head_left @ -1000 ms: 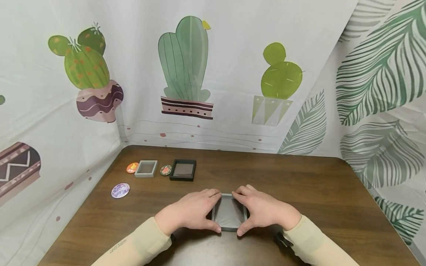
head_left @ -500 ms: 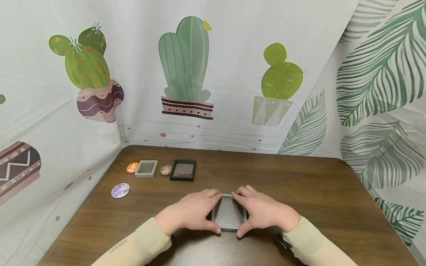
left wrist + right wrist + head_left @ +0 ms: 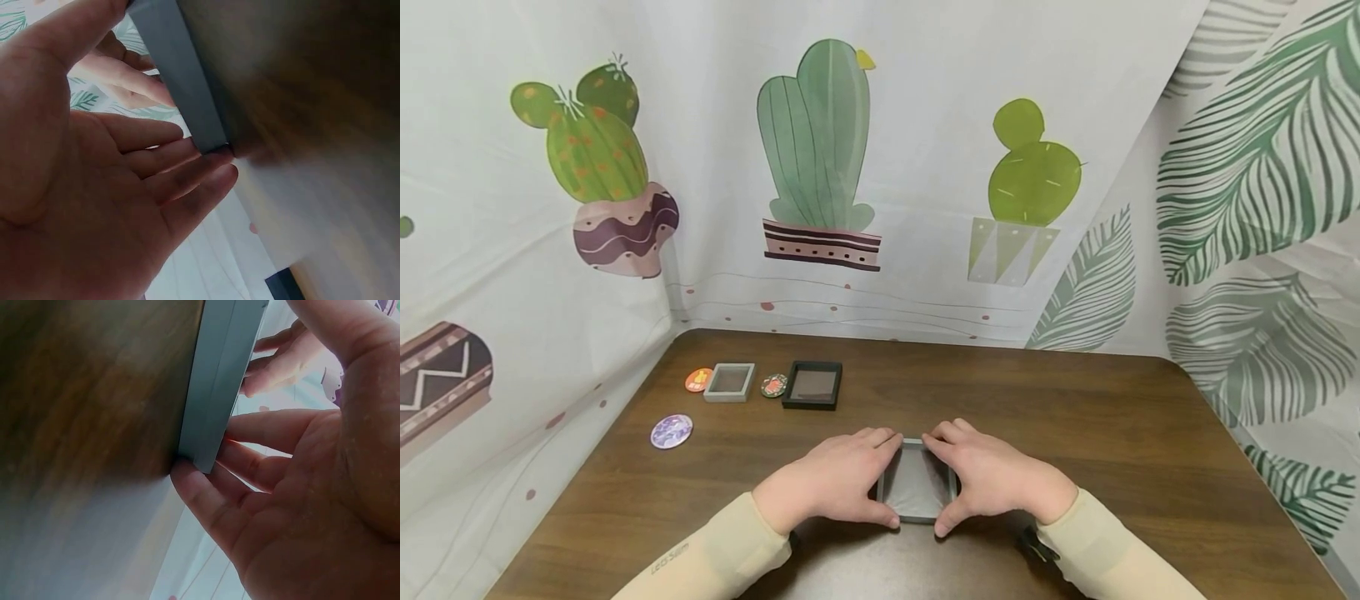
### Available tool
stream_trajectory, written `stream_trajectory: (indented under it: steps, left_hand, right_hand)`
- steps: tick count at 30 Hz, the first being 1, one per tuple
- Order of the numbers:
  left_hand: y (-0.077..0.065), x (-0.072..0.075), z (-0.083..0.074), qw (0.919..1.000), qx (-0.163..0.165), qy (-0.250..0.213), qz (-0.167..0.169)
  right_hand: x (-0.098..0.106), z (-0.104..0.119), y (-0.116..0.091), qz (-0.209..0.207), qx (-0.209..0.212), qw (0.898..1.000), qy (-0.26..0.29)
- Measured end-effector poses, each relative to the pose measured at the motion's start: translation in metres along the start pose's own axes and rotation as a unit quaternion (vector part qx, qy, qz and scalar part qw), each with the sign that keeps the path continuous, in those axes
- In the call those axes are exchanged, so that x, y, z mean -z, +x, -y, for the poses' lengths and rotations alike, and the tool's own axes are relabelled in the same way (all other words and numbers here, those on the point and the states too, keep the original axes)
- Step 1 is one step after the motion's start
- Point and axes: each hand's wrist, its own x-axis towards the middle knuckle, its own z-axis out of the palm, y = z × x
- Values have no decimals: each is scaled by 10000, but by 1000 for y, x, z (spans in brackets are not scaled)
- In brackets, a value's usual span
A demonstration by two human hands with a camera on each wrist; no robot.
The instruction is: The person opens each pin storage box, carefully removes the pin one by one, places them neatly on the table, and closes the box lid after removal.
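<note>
We see the left hand (image 3: 831, 483) and right hand (image 3: 992, 479) gripping opposite sides of a grey square frame box (image 3: 917, 487), thumbs and fingers pinching its corners. The box lies flat near the front edge of the bench (image 3: 1112, 433).

Soft, even light is filling the head view, with faint shadows lying under the hands and straight lines bowing slightly at the edges. Both wrist views are looking into bright backlight, washing out the far background, with the close tabletop (image 3: 312, 94) blurring heavily.
</note>
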Motion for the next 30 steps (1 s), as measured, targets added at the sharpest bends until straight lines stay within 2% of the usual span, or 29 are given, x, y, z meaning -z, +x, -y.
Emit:
stream_trajectory:
  steps: [7, 20, 30]
  left_hand:
    - [5, 3, -6, 9998, 59, 124, 131]
    - [13, 8, -12, 9987, -121, 500, 74]
    - [18, 1, -12, 9986, -166, 506, 31]
  right_hand:
    - [0, 0, 0, -42, 11, 10000, 11]
    - [-1, -2, 0, -70, 68, 9999, 41]
    - [0, -2, 1, 46, 32, 9997, 241]
